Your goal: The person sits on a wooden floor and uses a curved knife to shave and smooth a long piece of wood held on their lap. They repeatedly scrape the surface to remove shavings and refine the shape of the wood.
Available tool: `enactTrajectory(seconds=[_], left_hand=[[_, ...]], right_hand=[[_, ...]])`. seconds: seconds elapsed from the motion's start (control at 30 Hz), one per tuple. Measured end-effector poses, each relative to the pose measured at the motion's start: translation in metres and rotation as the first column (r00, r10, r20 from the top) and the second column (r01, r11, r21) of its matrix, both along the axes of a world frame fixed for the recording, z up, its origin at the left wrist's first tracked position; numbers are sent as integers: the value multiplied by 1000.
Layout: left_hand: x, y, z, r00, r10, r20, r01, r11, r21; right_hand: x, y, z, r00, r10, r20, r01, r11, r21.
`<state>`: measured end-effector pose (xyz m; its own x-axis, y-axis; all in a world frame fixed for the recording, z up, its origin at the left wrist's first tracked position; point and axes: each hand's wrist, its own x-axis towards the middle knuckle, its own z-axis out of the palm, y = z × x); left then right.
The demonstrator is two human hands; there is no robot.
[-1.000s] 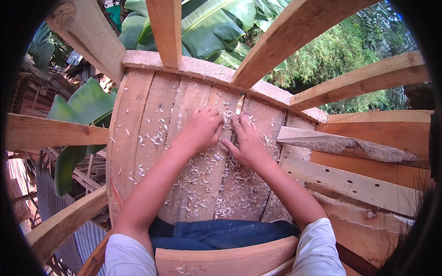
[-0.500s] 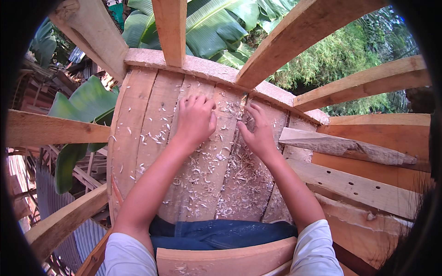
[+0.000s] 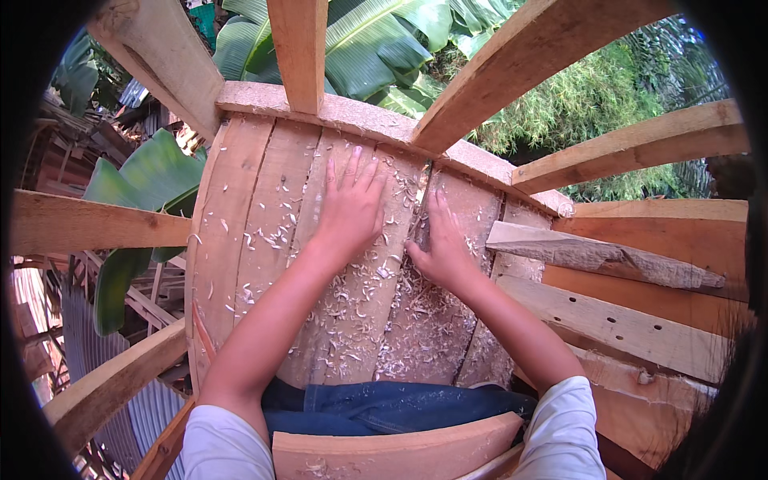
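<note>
Two wooden ribs (image 3: pixel 96 228) jut out on the left. Next, the left hand (image 3: pixel 350 210) lies flat, fingers spread, on the curved plank wall (image 3: pixel 256 208), five boards across, littered with wood shavings (image 3: pixel 364 292). The right hand (image 3: pixel 442 244) presses beside it, fingers together, along a seam (image 3: pixel 422 200).

Outdoor woodworking yard, open air all round. Curved plank deck (image 3: pixel 264 240) dead centre, raw and unpainted, littered with pale shavings (image 3: pixel 364 300). Rough-sawn beams (image 3: pixel 512 60) fanning outward from the deck's far edge like ribs. Beyond that edge, banana leaves (image 3: pixel 376 40) and dense green bush (image 3: pixel 592 104). Left of the deck, corrugated sheet (image 3: pixel 72 336) and stacked timber below. Right of it, more bare boards (image 3: pixel 632 320), one drilled with holes.
</note>
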<state>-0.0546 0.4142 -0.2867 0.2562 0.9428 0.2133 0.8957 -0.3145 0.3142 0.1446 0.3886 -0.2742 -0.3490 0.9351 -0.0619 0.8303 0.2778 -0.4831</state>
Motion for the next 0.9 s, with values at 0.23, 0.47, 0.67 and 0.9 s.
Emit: enactTrajectory(seconds=[0.23,0.47,0.67,0.9], left_hand=[[2,-4,-7,974,-198,107,197,980,26],[-12,16,43,988,147,-51,-155,955,-251],[-37,19,25,997,57,-52,-65,984,-166],[-20,12,12,992,-106,-65,101,992,-80]], right_hand=[[-10,6,29,993,20,-113,-53,955,-291],[1,42,24,959,41,-281,-57,997,-47],[-23,33,29,939,344,17,-343,928,148],[0,33,-2,949,63,308,-161,939,304]])
